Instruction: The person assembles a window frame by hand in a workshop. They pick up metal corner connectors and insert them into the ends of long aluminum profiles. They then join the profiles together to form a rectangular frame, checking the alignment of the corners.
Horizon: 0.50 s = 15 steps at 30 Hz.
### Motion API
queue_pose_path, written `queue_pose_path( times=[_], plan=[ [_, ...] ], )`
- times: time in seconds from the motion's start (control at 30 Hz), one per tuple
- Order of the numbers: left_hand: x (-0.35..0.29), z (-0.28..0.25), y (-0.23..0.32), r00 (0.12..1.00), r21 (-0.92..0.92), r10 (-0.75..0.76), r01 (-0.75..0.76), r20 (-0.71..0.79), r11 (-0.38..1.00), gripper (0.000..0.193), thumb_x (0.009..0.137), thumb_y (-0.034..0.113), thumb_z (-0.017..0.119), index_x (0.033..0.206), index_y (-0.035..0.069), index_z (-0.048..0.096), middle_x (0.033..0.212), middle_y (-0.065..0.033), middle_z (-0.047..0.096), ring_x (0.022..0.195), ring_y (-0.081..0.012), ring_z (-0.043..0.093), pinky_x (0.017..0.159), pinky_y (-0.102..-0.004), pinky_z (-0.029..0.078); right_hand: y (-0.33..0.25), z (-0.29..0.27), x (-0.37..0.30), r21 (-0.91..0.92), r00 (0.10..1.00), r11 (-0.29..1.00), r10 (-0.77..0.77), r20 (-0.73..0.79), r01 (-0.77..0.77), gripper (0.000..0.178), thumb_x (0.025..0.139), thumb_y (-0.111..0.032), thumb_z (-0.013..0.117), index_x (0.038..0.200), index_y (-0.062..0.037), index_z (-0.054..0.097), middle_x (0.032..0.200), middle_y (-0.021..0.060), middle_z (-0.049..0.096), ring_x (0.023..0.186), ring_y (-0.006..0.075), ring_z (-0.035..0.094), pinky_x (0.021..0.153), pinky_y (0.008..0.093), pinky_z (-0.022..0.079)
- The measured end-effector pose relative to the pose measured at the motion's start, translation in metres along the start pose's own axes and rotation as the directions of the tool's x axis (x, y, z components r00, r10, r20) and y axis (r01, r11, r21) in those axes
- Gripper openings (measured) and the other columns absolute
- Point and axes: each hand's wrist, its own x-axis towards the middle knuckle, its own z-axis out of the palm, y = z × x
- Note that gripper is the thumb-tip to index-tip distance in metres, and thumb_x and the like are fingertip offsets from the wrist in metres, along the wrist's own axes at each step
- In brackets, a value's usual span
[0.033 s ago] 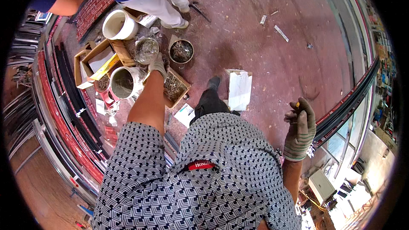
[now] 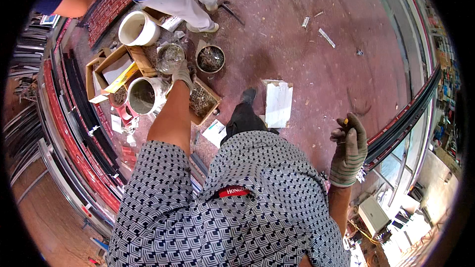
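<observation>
My left hand (image 2: 184,77), in a pale work glove, reaches down to the near edge of a round tub of small metal pieces (image 2: 170,58). Its fingertips are too small and covered to make out. To its right stands a second round tub (image 2: 210,59) with dark bits in it. Below the wrist lies an open carton (image 2: 215,100) of small parts. My right hand (image 2: 349,151), in a striped grey-green glove, is raised at the right with bent fingers. A small yellow-orange thing (image 2: 346,121), too small to name, shows among its fingertips.
White buckets (image 2: 129,28) and cardboard boxes (image 2: 92,85) crowd the left. A person in a blue top and pale trousers (image 2: 185,10) stands beyond them. A white-topped flat piece (image 2: 278,104) lies by my foot. Long dark profiles (image 2: 405,118) run along the right; more strips line the left.
The other person's legs have shifted very slightly. My hands stay in nearly the same places.
</observation>
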Motion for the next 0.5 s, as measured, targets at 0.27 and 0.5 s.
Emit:
queue_pose_path(
  times=[0.27, 0.5],
  plan=[
    [0.024, 0.004, 0.021, 0.984, 0.052, -0.018, 0.009, 0.175, 0.999, 0.058, 0.094, 0.053, 0.050, 0.144, 0.028, 0.034, 0.146, -0.0051, 0.040, 0.124, -0.0240, 0.048, 0.090, -0.0534, 0.044, -0.003, -0.001, 0.002, -0.015, 0.999, 0.999, 0.042, -0.026, -0.042, 0.036, 0.099, -0.021, 0.052, 0.127, 0.0015, 0.055, 0.110, 0.0147, 0.065, 0.084, 0.0140, 0.064, 0.075, 0.0274, 0.050],
    [-0.001, 0.011, 0.020, 0.998, 0.074, 0.056, -0.057, 0.020, 0.996, 0.056, 0.091, 0.056, 0.052, 0.133, 0.018, 0.049, 0.126, -0.0101, 0.055, 0.105, -0.0260, 0.057, 0.085, -0.0506, 0.046, -0.003, 0.003, 0.001, -0.030, 0.999, 0.999, 0.039, -0.028, -0.040, 0.036, 0.098, -0.021, 0.053, 0.126, 0.0011, 0.055, 0.109, 0.0147, 0.065, 0.084, 0.0137, 0.063, 0.075, 0.0267, 0.050]
  ],
)
